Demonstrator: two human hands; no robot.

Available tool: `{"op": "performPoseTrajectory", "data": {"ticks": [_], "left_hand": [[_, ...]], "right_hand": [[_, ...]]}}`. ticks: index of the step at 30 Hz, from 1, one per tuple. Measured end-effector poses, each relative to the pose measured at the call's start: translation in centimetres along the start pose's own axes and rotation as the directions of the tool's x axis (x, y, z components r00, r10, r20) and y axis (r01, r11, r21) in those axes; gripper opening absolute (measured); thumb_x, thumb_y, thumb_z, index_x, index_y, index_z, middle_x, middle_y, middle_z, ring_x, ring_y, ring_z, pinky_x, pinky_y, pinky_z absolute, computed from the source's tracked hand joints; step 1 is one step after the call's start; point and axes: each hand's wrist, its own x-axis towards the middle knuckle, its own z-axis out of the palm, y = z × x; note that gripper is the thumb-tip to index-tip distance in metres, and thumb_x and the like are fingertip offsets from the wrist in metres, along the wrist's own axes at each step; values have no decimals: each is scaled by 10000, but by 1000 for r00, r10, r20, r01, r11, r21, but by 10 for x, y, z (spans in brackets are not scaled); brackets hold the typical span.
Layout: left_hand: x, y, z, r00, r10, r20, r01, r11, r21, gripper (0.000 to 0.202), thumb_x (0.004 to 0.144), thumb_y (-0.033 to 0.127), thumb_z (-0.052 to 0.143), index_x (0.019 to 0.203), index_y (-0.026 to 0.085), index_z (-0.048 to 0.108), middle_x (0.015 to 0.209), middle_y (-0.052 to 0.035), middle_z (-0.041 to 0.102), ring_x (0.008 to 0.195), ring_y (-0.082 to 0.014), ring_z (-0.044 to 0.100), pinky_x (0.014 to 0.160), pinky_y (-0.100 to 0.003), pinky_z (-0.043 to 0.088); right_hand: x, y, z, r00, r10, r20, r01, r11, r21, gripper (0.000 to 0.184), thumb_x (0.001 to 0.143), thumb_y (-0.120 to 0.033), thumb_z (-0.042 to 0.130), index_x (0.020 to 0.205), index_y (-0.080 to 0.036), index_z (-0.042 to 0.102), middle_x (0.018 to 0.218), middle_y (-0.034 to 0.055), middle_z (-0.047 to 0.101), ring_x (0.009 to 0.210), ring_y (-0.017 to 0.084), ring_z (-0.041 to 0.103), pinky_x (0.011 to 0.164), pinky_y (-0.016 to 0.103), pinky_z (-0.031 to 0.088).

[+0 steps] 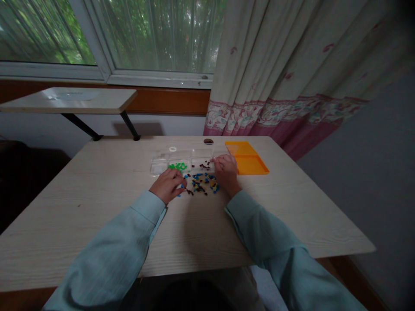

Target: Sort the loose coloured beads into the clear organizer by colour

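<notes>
My left hand [167,185] rests at the left edge of a loose pile of small pieces [201,183], blue, yellow and dark brown. Its thumb and fingers are apart and curved beside a few stray pieces, and nothing shows in its grasp. Over the right end of a clear divided box [180,154] is my right hand [226,170], with thumb and fingertips pinched together. Whatever they may hold is too small to make out. Green pieces [177,166] lie in one compartment of the box, and dark brown pieces [205,165] lie in another to the right.
An orange tray or lid [251,160] lies at the right, just beyond my right hand. The pale wooden table [106,207] has a round hole [208,141] near its back edge. A raised shelf [119,100] on black legs stands at back left; a curtain [256,86] hangs behind.
</notes>
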Motion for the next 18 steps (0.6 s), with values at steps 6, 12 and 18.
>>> {"op": "performPoseTrajectory", "data": {"ticks": [6,12,18], "left_hand": [[1,7,5,1000,-23,-4,23,1000,13,150,870,269,515,889,191,641,954,-83,553,909,-213,484,817,-367,414],[3,12,6,983,-101,-154,92,993,-68,171,882,306,508,869,190,633,916,-73,561,909,-211,488,835,-370,404],[9,11,8,873,-374,-314,222,877,-426,235,885,361,495,783,182,606,805,-41,539,821,-171,518,767,-308,429]], "right_hand": [[0,-3,-2,1000,-9,23,9,1000,2,294,923,-338,468,784,-227,702,809,37,630,847,195,505,843,380,356],[-2,-29,-17,982,-135,135,131,991,37,296,938,-368,442,899,-226,699,861,43,646,890,200,515,854,370,359],[-15,-61,-23,885,-418,205,394,907,148,234,897,-350,534,1069,-272,672,928,30,660,961,193,528,918,366,359]]}}
